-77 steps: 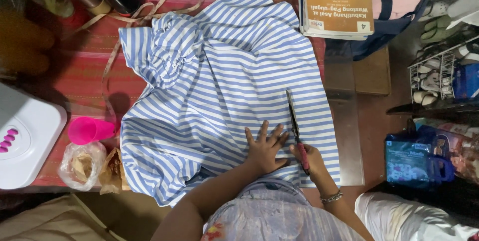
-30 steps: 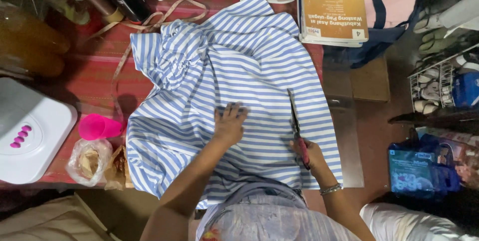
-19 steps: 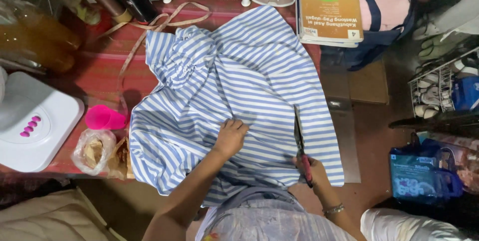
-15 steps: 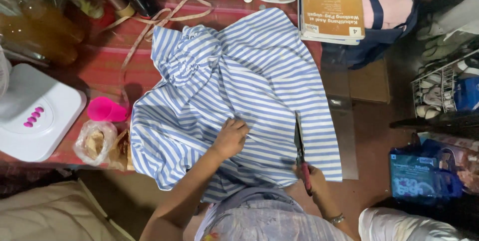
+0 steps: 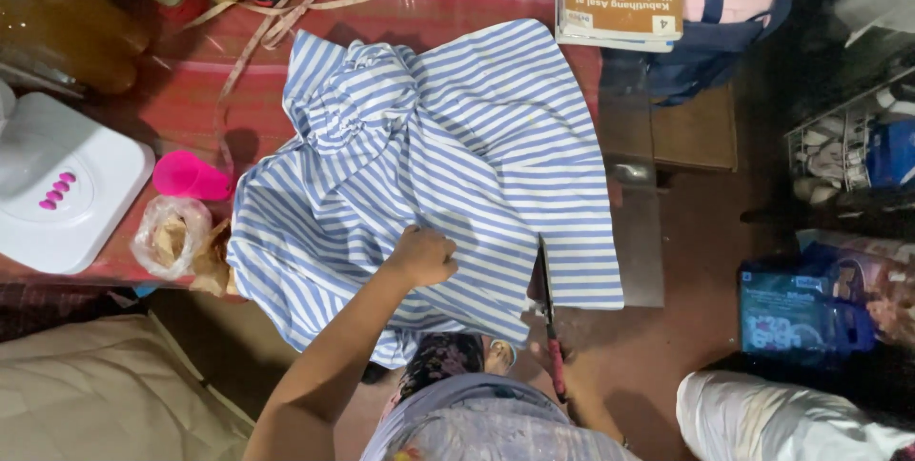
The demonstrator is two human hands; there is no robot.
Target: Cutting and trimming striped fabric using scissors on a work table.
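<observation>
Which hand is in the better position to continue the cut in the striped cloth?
The right hand: it holds the red-handled scissors, whose blades sit at the edge of the blue-and-white striped fabric. The left hand presses the fabric flat.

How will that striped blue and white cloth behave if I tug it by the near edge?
Probably floppy: the striped cloth already bunches into folds at its far end and droops over the table's edge. Likely light, so it may slide unless the left hand pins it. The scissors sit in its cut.
</observation>
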